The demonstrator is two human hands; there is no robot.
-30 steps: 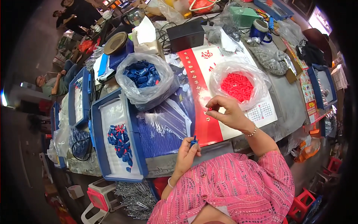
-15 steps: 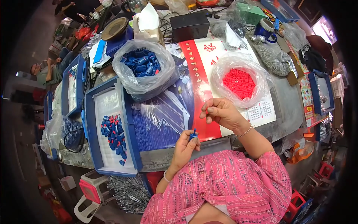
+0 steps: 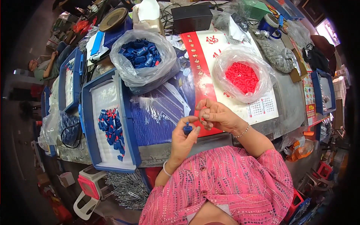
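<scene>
A small blue plastic part (image 3: 187, 129) with a thin stem pointing up is pinched in my left hand (image 3: 182, 140), in front of my chest. My right hand (image 3: 221, 118) is closed, thumb against fingers, on a small red piece (image 3: 203, 119) that barely shows between the fingertips. The hands are close together, the right one slightly farther from me. Beyond my right hand stands a clear plastic bag (image 3: 264, 75) of small red pieces (image 3: 242, 78). Farther left is another bag (image 3: 161, 77) full of blue parts (image 3: 140, 56).
At the left, a blue tray (image 3: 87, 123) lined with white holds blue parts with red tips (image 3: 112, 129). A black box (image 3: 192, 18) and a blue mug (image 3: 268, 26) stand at the back. Below the table's left side are a stool (image 3: 90, 183) and many metal rods (image 3: 127, 189).
My right hand has come down and left, closer to my left hand. My left hand has risen slightly and moved a little left with the blue part, turning it.
</scene>
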